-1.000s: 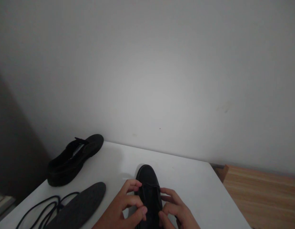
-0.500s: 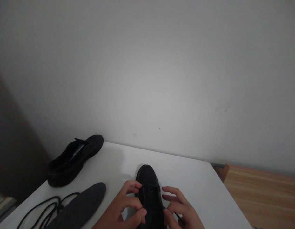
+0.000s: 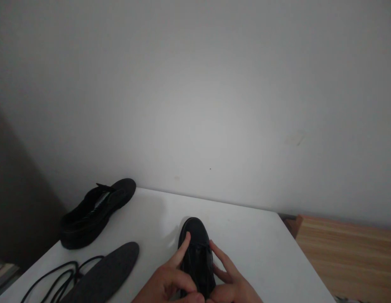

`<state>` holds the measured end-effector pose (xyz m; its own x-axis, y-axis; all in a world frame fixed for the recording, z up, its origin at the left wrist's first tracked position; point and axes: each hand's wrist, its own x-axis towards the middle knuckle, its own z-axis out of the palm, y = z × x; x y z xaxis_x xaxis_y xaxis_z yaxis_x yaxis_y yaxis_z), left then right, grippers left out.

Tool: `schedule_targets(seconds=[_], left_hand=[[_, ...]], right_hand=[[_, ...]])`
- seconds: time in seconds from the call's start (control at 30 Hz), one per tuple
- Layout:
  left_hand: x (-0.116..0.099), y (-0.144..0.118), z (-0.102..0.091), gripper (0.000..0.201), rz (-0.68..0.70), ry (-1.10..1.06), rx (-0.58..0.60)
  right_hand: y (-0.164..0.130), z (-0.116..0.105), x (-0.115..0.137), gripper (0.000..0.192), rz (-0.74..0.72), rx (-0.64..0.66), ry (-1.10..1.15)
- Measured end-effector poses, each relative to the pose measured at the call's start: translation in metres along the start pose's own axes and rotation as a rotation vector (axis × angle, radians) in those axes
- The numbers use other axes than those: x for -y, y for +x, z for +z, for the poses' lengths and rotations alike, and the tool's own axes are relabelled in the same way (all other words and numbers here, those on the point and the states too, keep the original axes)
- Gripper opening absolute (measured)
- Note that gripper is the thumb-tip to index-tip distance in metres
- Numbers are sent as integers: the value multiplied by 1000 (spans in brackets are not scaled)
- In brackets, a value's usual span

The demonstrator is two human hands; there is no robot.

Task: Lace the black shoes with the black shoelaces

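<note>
A black leather shoe (image 3: 197,230) lies on the white table, toe pointing away from me, its heel end out of view below. My left hand (image 3: 174,281) is at the shoe's left side. Its index finger stretches along the upper near the toe, while thumb and bent fingers close at the shoe's middle. On the other side, my right hand (image 3: 231,280) grips the shoe, index fingertip at the right edge of the toe part and thumb low near the left thumb. Whether a lace or edge is pinched between the thumbs I cannot tell.
A second black shoe (image 3: 97,212) stands at the table's back left, against the wall. A dark grey insole (image 3: 108,271) and a loose black shoelace (image 3: 61,273) lie at the front left. Beyond the table's right edge is a wooden board (image 3: 343,256).
Both hands have closed in on the shoe. The left index finger now stretches toward the toe, and the thumbs have come down and together over the shoe's middle.
</note>
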<state>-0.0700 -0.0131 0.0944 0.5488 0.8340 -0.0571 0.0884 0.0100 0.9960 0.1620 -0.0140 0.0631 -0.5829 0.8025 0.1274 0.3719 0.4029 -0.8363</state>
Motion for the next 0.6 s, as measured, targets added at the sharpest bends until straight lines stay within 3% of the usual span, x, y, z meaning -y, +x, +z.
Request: schedule_targets(seconds=[0.23, 0.47, 0.53, 0.6], left_hand=[[-12, -4, -4, 29, -32, -90, 28], [-8, 3, -15, 33, 30, -92, 129], [-6, 0, -17, 33, 68, -32, 70], [-8, -5, -16, 30, 94, 63, -90]], right_hand=[[-5, 4, -1, 24, 34, -39, 85], [-5, 0, 10, 42, -22, -159, 178], [-8, -5, 18, 43, 5, -216, 110], [-12, -11, 27, 42, 67, -271, -25]])
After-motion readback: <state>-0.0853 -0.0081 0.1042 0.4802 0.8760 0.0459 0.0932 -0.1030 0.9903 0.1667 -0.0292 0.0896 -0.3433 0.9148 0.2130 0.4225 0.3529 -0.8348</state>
